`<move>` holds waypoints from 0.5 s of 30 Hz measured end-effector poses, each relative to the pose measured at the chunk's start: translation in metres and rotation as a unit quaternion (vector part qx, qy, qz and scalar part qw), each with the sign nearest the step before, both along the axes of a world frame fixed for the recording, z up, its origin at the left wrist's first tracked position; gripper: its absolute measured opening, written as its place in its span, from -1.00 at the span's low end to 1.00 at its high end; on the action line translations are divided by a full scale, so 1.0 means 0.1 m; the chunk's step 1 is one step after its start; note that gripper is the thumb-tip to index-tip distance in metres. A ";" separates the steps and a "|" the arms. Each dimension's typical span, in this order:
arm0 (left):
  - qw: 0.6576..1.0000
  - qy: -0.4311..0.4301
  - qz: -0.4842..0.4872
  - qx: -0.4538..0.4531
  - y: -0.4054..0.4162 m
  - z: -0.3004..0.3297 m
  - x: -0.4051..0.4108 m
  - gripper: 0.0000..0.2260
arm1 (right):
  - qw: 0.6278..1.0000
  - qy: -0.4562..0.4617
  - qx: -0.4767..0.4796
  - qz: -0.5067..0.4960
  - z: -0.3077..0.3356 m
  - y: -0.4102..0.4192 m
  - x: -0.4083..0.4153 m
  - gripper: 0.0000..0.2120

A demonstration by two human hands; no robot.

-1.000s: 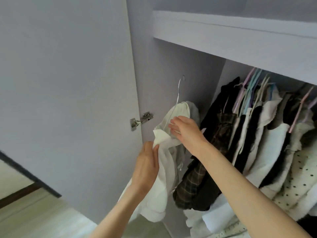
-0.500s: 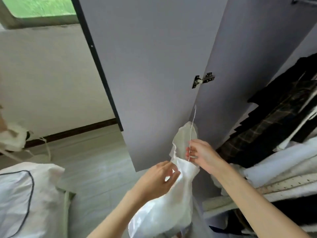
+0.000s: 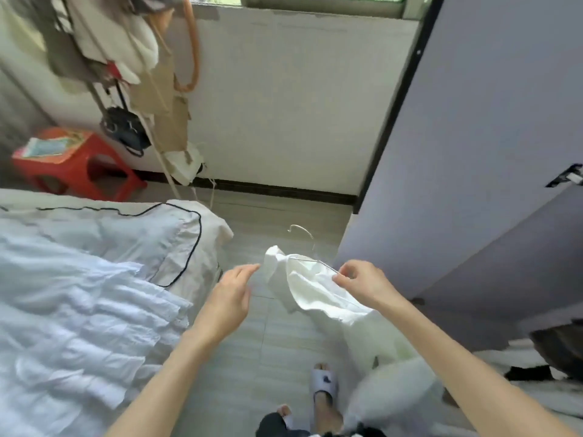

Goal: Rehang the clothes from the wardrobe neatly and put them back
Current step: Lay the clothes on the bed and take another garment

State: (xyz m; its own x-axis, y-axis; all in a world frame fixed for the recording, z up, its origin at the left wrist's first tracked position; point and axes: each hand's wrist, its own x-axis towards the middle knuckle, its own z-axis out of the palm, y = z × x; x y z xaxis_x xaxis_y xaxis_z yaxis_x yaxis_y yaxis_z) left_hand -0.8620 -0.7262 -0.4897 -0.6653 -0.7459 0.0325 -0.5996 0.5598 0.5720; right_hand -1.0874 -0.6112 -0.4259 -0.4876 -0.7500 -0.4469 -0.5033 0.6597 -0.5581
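White garment [image 3: 318, 288] on wire hanger [image 3: 310, 258]

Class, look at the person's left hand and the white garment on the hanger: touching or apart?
Apart. The head view shows floor between the left hand's fingertips and the white garment; only the right hand holds it.

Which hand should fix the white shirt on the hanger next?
Probably the left hand: it is open and free beside the white shirt, while the right hand already pinches the wire hanger.
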 end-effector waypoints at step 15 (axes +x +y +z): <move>0.946 0.041 0.301 -0.111 -0.37 0.21 1.33 -0.88 | 0.909 -0.076 -0.249 0.325 0.18 -1.70 1.03 -0.88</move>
